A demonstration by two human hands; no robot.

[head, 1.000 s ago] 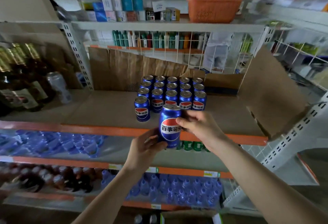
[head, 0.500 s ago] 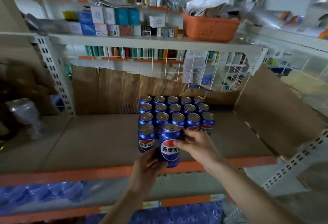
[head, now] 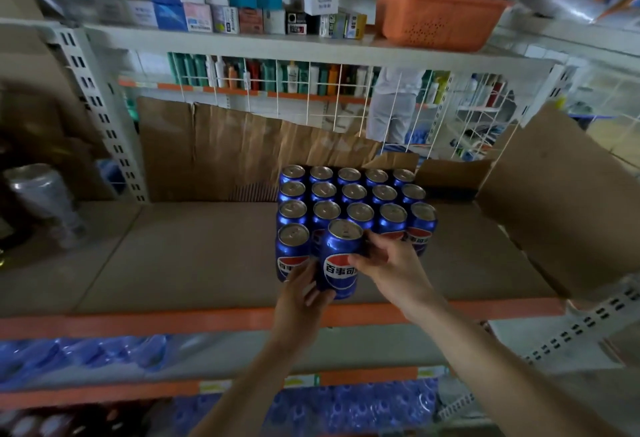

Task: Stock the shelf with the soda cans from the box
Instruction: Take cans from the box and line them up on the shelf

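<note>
Both hands are on one blue soda can [head: 341,260] at the front of the shelf [head: 207,256], in the second slot of a new front row. The right hand [head: 388,263] has its fingers curled round the can's upper side, just under the rim; the left hand [head: 301,294] cups the lower part from the front, fingers wrapped at the base. Just beside it, to the left, stands the front-row neighbour can [head: 292,251], and behind sit the stocked cans [head: 356,194] in tight rows, lids up. Whether the held can's base is down on the cardboard liner I can't tell.

A full can, I'd judge: stiff walls, some weight, a smooth painted skin that could slip, so a grip round the body looks the safe one. Nudge it carelessly and it may knock its neighbours. An open cardboard flap [head: 561,201] hangs at the right. No box of cans in view.
</note>
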